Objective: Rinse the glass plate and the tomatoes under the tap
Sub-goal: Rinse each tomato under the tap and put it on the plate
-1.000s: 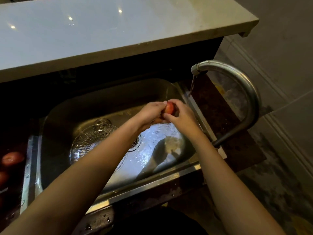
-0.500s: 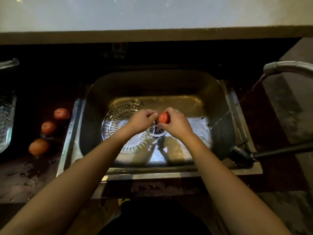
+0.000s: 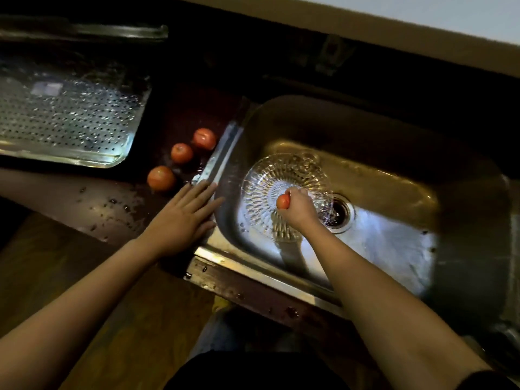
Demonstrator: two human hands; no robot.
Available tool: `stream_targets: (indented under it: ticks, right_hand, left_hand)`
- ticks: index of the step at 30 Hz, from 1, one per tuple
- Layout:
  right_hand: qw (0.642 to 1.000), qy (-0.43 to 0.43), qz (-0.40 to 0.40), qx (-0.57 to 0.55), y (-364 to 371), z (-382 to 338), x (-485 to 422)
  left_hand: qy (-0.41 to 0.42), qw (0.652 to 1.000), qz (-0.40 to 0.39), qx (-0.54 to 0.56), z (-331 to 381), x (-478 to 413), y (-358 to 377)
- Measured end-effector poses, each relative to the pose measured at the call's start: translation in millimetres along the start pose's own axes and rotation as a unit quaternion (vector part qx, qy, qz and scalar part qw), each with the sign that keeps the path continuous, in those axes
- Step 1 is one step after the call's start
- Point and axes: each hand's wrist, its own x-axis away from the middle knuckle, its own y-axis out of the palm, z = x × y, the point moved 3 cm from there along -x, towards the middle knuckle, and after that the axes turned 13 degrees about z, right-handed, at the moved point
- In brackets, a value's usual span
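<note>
Views: one wide-angle camera, worn on the person's head.
Position: above the near edge of the dark, wet tabletop [image 3: 92, 209], on the person's side.
Direction: forward and steeply down; the frame is rolled, so the pale ledge [image 3: 464, 15] at the back slants down to the right.
Nearness: close; the bare left forearm [image 3: 84, 299] and right forearm [image 3: 380, 299] enter from the bottom edge.
Centre of frame: clear cut-glass plate [image 3: 270, 175] in the rectangular stainless-steel sink [image 3: 394, 249].
Upper left: perforated metal draining tray [image 3: 70, 119].
</note>
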Motion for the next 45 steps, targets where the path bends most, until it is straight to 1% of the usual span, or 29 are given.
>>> stream_targets:
  ticks: [3,6,9,12,16,18,20,22,23,25,28,31,34,38,41,43,45]
  right_hand:
    - [1.0,-0.023,-0.011,0.01,17,-10,-5]
    - [0.998,-0.051,-0.02,0.038,36,-19,-10]
    - [0.995,-0.069,-0.013,0.069,49,-19,-13]
    - [0.996,-0.06,-0.014,0.066,56,-14,-16]
    - [0.996,-0.043,-0.041,0.067,54,-14,-19]
    - [0.998,-0.053,-0.004,0.041,42,-29,-24]
    - [0.993,-0.081,0.075,-0.043,21,-59,-29]
    - [0.974,-0.136,0.135,-0.123,0,-97,-32]
    - [0.965,-0.171,0.142,-0.139,-8,-115,-33]
    - [0.955,-0.239,0.123,-0.129,-16,-147,-37]
    - [0.955,-0.28,0.071,-0.072,-14,-169,-46]
    - [0.954,-0.296,0.039,-0.038,-9,-174,-52]
    - [0.953,-0.298,0.047,-0.036,-9,-177,-54]
    - [0.956,-0.262,0.072,-0.108,-18,-173,-44]
    - [0.951,-0.264,0.097,-0.13,-41,-166,-29]
    - [0.949,-0.26,0.11,-0.139,-64,-160,-19]
    - [0.945,-0.25,0.124,-0.172,-92,-153,-5]
  left_hand:
    - [-0.011,1.0,0.021,0.011,-2,6,6]
    - [-0.002,0.999,0.038,0.017,-5,8,12]
    - [-0.005,0.998,0.049,0.028,-8,10,15]
    - [-0.005,0.998,0.062,0.03,-8,11,17]
    - [-0.009,0.996,0.077,0.036,-9,13,19]
    - [-0.01,0.996,0.082,0.042,-10,14,20]
    - [-0.011,0.995,0.087,0.048,-10,14,20]
    - [-0.013,0.995,0.085,0.052,-10,15,21]
    - [-0.015,0.995,0.081,0.054,-10,15,21]
    - [-0.017,0.995,0.073,0.06,-11,15,22]
    - [-0.019,0.996,0.061,0.063,-12,15,24]
    - [-0.016,0.997,0.054,0.062,-13,16,26]
    - [-0.014,0.997,0.047,0.063,-13,15,26]
    - [-0.018,0.995,0.042,0.083,-15,15,25]
    - [-0.024,0.995,0.038,0.094,-15,14,22]
    - [-0.033,0.989,0.049,0.133,-14,11,14]
    - [-0.052,0.969,0.099,0.222,-10,0,-4]
